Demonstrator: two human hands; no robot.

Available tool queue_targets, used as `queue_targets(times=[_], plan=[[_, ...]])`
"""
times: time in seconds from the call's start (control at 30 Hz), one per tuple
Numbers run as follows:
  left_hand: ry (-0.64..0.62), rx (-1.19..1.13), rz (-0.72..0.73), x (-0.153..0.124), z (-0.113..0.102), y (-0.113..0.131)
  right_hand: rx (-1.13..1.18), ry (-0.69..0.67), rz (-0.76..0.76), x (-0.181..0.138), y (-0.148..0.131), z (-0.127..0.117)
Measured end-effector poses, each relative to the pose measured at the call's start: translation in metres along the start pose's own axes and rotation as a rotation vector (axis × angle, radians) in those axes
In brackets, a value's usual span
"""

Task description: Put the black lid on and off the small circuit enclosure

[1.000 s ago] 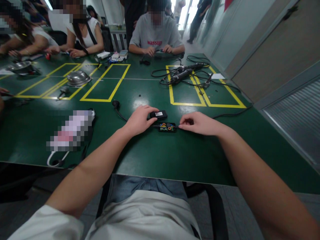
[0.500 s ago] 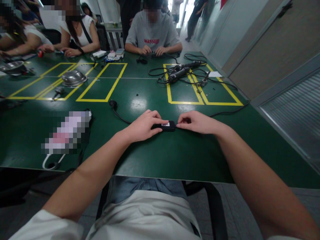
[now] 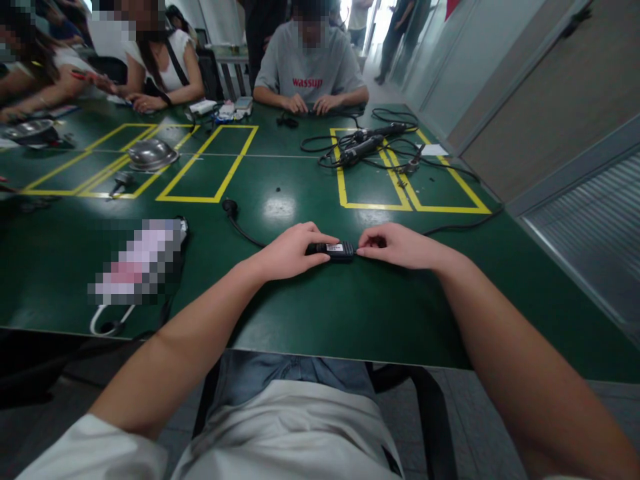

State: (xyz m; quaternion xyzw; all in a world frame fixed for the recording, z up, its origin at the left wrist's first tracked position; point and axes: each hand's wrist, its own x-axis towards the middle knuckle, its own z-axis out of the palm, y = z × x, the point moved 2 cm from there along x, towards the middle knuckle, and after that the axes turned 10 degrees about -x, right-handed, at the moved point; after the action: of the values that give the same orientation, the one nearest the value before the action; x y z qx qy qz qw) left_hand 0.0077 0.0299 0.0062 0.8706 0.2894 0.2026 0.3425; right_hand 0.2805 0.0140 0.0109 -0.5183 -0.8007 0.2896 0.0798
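Note:
A small black box with a white label [image 3: 336,250] lies on the green table [image 3: 320,313] in front of me, a black cable [image 3: 239,225] running out of each end. My left hand [image 3: 290,252] is closed over its left half, fingers pressing the lid down. My right hand [image 3: 395,245] pinches the cable where it enters the box's right end. The circuit board inside is hidden under the lid.
A blurred-out object [image 3: 135,261] with a white loop lies at my left. Metal bowls [image 3: 151,154], soldering tools and tangled cables [image 3: 367,145] sit among yellow floor-tape rectangles farther back. Several people sit at the far side of the table.
A second ago the lid was off and the board with orange parts was exposed. My left hand has set the lid over the board and now presses on it.

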Motion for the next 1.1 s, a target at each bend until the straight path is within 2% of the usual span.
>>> queue_targets(times=[0.13,0.23,0.33,0.47,0.5,0.6,0.67,0.87,1.1], plan=[[0.129,-0.113,-0.075,0.004,-0.001,-0.011,-0.016,0.003,0.004,-0.001,-0.002,0.001],[0.246,0.018,-0.131,0.005,-0.003,-0.018,-0.039,0.002,0.015,-0.002,-0.005,0.002],[0.239,0.137,-0.193,0.003,-0.004,-0.017,-0.096,0.008,0.043,-0.002,-0.007,0.002],[0.258,0.287,-0.257,-0.004,-0.014,-0.005,-0.244,0.045,0.096,-0.003,-0.01,0.002],[0.226,0.341,-0.298,-0.005,-0.016,-0.001,-0.281,0.05,0.11,-0.003,-0.011,0.003],[-0.022,0.446,-0.43,-0.008,-0.018,0.006,-0.367,0.051,0.143,-0.002,-0.014,0.004],[-0.079,0.511,-0.444,-0.009,-0.018,0.009,-0.396,0.057,0.154,-0.001,-0.016,0.006],[-0.094,0.548,-0.461,-0.008,-0.015,0.013,-0.405,0.1,0.185,0.0,-0.018,0.006],[-0.053,0.472,-0.449,-0.006,-0.022,0.014,-0.371,0.145,0.127,-0.003,-0.016,0.002]])
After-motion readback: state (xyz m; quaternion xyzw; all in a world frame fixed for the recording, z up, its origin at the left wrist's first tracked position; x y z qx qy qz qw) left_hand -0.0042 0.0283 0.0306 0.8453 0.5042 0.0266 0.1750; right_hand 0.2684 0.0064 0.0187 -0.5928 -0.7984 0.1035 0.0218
